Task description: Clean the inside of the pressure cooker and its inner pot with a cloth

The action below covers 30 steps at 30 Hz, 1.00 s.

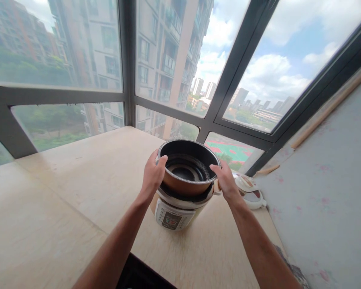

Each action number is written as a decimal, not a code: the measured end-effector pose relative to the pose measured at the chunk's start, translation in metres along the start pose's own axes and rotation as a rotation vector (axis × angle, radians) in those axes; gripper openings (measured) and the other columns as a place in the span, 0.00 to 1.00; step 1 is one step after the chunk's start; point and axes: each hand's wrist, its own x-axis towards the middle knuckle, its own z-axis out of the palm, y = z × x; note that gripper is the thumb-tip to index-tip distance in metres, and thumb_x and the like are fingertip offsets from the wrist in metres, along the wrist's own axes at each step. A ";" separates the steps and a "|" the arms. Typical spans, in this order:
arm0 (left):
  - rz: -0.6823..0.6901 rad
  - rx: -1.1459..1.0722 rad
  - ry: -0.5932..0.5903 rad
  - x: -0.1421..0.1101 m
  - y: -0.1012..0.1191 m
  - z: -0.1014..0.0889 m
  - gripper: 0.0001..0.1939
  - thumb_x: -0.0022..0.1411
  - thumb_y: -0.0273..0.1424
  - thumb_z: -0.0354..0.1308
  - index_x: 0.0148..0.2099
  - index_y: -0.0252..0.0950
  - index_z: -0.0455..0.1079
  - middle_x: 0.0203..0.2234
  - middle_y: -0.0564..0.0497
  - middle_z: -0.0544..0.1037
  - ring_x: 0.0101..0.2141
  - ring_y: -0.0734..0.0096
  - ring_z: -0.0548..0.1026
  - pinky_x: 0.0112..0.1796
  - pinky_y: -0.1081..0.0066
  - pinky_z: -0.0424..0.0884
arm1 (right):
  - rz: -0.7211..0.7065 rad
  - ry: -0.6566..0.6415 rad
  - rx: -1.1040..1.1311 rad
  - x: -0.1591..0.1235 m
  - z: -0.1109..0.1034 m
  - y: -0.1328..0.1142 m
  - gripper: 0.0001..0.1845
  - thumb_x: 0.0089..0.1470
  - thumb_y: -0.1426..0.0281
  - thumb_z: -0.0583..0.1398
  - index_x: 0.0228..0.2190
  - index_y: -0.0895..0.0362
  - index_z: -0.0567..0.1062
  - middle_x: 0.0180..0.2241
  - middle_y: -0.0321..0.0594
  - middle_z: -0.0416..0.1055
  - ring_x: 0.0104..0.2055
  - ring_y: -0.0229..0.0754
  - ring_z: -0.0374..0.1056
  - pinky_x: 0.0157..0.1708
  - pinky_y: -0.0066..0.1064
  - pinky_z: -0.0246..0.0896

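Between my hands is the inner pot (pixel 188 185), dark inside and copper-brown outside. My left hand (pixel 154 172) grips its rim on the left, the thumb over the edge. On the opposite side my right hand (pixel 225 178) pinches the rim the same way. The pot sits partly raised and slightly tilted in the mouth of the electric pressure cooker (pixel 174 216), with its lower part hidden inside. A control panel with a small display faces me on the cooker's front.
The cooker stands on a pale wooden surface (pixel 78 180). Behind it, to the right, a white and brown lid (pixel 250 192) lies near the papered wall (pixel 325 200). Dark-framed windows (pixel 129 64) enclose the far side. Something black (pixel 141 275) shows at the bottom edge.
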 end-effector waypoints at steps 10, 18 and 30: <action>-0.163 0.284 -0.023 -0.001 -0.029 0.007 0.27 0.59 0.30 0.53 0.61 0.34 0.68 0.70 0.38 0.58 0.71 0.51 0.47 0.68 0.47 0.41 | 0.195 -0.186 -0.764 -0.008 -0.005 -0.005 0.08 0.49 0.68 0.55 0.33 0.54 0.71 0.38 0.48 0.76 0.46 0.57 0.70 0.53 0.49 0.58; -0.126 0.394 -0.027 -0.014 -0.043 0.006 0.29 0.56 0.27 0.50 0.61 0.34 0.68 0.71 0.39 0.55 0.72 0.51 0.45 0.68 0.46 0.43 | 0.133 -0.271 -0.900 -0.013 -0.001 0.006 0.12 0.51 0.70 0.53 0.38 0.57 0.71 0.40 0.52 0.74 0.44 0.53 0.69 0.48 0.42 0.59; -0.090 0.394 -0.084 -0.009 -0.053 -0.008 0.28 0.67 0.40 0.48 0.64 0.32 0.64 0.70 0.35 0.56 0.72 0.50 0.46 0.68 0.45 0.40 | -0.032 -0.222 -0.596 -0.012 -0.016 0.041 0.12 0.55 0.59 0.55 0.34 0.55 0.70 0.41 0.45 0.72 0.49 0.49 0.66 0.53 0.40 0.60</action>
